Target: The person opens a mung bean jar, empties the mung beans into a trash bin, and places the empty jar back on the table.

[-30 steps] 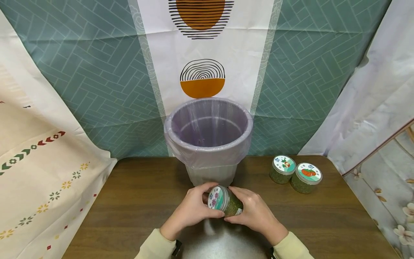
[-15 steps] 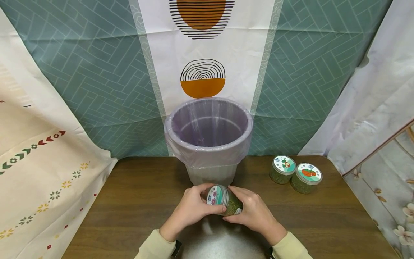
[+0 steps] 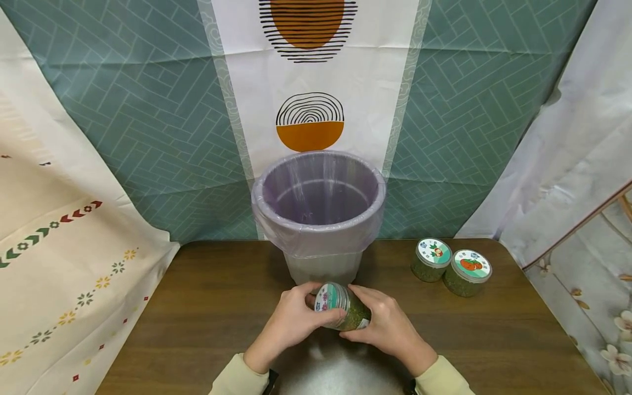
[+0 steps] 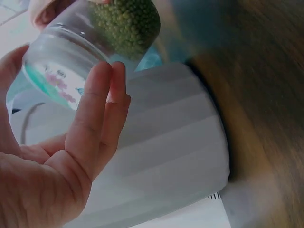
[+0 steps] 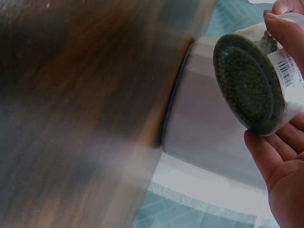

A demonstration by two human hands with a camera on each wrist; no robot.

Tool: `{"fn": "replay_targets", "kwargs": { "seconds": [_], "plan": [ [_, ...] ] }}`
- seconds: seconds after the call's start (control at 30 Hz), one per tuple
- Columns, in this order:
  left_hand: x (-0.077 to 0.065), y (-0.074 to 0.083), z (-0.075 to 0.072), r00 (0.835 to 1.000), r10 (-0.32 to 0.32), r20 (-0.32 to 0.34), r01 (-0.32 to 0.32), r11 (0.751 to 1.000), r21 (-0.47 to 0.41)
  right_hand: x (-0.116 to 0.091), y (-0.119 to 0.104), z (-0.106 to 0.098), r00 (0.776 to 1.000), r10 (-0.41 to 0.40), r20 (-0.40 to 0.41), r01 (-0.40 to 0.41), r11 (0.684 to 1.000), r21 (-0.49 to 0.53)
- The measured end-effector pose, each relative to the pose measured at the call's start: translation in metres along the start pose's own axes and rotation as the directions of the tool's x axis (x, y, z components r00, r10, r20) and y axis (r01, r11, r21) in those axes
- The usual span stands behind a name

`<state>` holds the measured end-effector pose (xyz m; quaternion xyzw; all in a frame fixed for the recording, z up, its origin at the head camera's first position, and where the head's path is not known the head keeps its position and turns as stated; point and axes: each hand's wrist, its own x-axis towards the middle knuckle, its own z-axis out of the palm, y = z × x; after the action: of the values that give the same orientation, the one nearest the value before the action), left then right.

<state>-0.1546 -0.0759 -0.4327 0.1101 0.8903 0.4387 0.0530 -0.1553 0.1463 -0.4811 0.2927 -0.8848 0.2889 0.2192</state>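
A clear jar (image 3: 356, 312) of small green grains lies tilted between the two hands, its lid facing left. My left hand (image 3: 298, 312) grips the round lid (image 3: 326, 299), which has a white and green label with pink flowers; the thumb lies across the rim. On the other side, my right hand (image 3: 387, 321) holds the jar's body near its base. In the right wrist view the jar's bottom (image 5: 247, 85) and a barcode sticker (image 5: 285, 73) show. Whether the lid has come loose from the threads, I cannot tell.
Just behind the hands stands a light bin (image 3: 323, 269) lined with a purple bag (image 3: 321, 241). Two similar jars, one with a strawberry-like label (image 3: 432, 267) and one with an orange-red fruit label (image 3: 464, 282), stand touching at right on the wooden table (image 3: 222, 307). Cloths hang around it.
My left hand has turned a little about the lid, its thumb sliding up and across the rim. The lid has shifted slightly left. My right hand has stayed nearly still.
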Motion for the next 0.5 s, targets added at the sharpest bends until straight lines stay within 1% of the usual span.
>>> {"fn": "replay_targets", "kwargs": {
  "seconds": [0.1,0.17,0.4,0.5],
  "plan": [
    [0.0,0.001,-0.001,1.0,-0.03,-0.008,0.03,1.0,-0.005,-0.001,0.003,0.0,1.0,0.001,-0.012,-0.001,1.0,-0.004],
    [0.0,0.001,-0.002,0.999,-0.037,-0.011,0.037,0.999,-0.012,-0.002,0.004,-0.001,1.0,0.011,-0.019,-0.011,1.0,-0.001],
    [-0.004,-0.006,-0.01,0.999,0.035,0.01,-0.034,0.998,-0.055,-0.002,0.006,-0.004,0.997,0.057,-0.05,-0.055,0.998,0.036],
    [-0.008,-0.008,-0.015,0.999,0.047,0.025,-0.045,0.996,-0.072,-0.003,0.007,-0.006,0.994,0.085,-0.069,-0.081,0.995,0.06]
  ]
}}
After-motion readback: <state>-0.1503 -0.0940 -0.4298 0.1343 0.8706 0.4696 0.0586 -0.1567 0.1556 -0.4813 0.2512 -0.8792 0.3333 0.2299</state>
